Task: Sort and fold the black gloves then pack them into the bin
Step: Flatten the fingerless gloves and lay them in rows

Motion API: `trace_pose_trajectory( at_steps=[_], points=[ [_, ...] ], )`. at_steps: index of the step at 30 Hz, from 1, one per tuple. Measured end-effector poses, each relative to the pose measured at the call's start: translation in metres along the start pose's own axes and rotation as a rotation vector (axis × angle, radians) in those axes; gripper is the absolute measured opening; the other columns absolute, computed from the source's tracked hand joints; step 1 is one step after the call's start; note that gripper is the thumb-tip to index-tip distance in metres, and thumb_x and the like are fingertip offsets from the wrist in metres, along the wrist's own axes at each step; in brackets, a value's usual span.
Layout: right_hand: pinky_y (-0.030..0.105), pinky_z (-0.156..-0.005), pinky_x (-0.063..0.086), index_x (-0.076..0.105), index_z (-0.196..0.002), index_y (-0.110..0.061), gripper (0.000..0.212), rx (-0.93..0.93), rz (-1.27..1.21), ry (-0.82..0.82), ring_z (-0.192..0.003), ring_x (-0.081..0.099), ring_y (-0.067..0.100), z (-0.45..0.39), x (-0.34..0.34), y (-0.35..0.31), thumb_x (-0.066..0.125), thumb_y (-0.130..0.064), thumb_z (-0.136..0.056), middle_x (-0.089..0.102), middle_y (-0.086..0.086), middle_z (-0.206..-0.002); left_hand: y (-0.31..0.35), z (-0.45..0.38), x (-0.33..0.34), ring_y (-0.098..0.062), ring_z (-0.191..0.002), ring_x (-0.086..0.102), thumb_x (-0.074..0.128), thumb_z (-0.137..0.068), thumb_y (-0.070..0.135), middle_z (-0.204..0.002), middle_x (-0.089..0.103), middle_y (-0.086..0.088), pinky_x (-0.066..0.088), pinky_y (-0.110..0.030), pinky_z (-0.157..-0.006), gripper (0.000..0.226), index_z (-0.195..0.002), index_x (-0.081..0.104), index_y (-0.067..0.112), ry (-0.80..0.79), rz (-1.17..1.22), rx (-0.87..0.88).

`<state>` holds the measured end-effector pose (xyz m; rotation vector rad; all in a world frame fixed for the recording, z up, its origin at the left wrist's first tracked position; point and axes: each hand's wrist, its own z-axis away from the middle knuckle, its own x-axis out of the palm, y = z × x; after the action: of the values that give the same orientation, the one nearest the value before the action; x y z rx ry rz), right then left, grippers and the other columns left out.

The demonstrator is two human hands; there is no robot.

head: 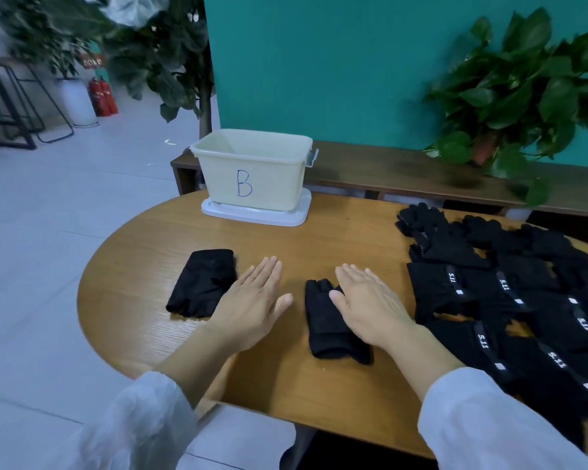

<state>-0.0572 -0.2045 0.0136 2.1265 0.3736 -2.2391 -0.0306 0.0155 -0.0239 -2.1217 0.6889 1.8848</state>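
Observation:
A cream bin [252, 171] marked "B" stands on a white lid at the table's far side, and it looks empty. A folded black glove [202, 283] lies on the table to the left. My left hand [252, 300] hovers flat, fingers straight, just right of that glove and holds nothing. A second black glove [323, 320] lies lengthwise in the middle. My right hand [367, 307] lies flat, palm down, over this glove's right edge. A pile of several black gloves [510, 293] with white "5.11" tags covers the right side of the table.
The round wooden table [336, 245] has a curved edge on the left, with grey floor beyond. A dark bench [404, 171] runs along the teal wall behind, with a leafy plant [523, 93] at the right. Another plant [170, 56] stands at the back left.

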Motion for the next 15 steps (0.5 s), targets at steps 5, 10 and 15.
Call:
trace_pose_trajectory(
  at_steps=[5,10,15],
  points=[
    [0.026,-0.120,-0.001,0.018,-0.154,-0.010,0.053,-0.093,-0.001,0.018,-0.150,0.010,0.015,-0.021,-0.001,-0.038,0.023,-0.035,-0.107,0.016,0.006,-0.162,-0.052,0.012,-0.026,-0.016,-0.149,0.017,0.023,-0.105,0.044,-0.162,0.020,-0.001,0.009,-0.021,-0.117,0.059,-0.155,0.022,0.013,0.121,0.100,-0.172],
    [0.030,-0.121,0.002,0.024,-0.151,-0.008,0.051,-0.152,-0.012,-0.021,-0.149,0.015,0.018,-0.055,0.008,-0.075,0.023,-0.034,-0.107,0.023,0.009,-0.160,-0.108,0.014,-0.036,-0.025,-0.143,0.032,0.035,-0.106,0.029,-0.156,0.035,-0.009,0.027,-0.034,-0.115,0.051,-0.151,0.032,0.007,0.143,0.116,-0.351],
    [0.032,-0.120,0.010,0.043,-0.133,-0.009,0.040,-0.152,-0.044,-0.024,-0.140,0.032,0.022,-0.105,0.022,-0.111,0.026,-0.033,-0.106,0.045,0.007,-0.142,-0.144,-0.003,-0.036,-0.027,-0.133,0.042,0.038,-0.105,0.026,-0.144,0.048,-0.011,0.036,-0.036,-0.105,0.044,-0.142,0.043,0.003,0.100,0.099,-0.405]
  ],
)
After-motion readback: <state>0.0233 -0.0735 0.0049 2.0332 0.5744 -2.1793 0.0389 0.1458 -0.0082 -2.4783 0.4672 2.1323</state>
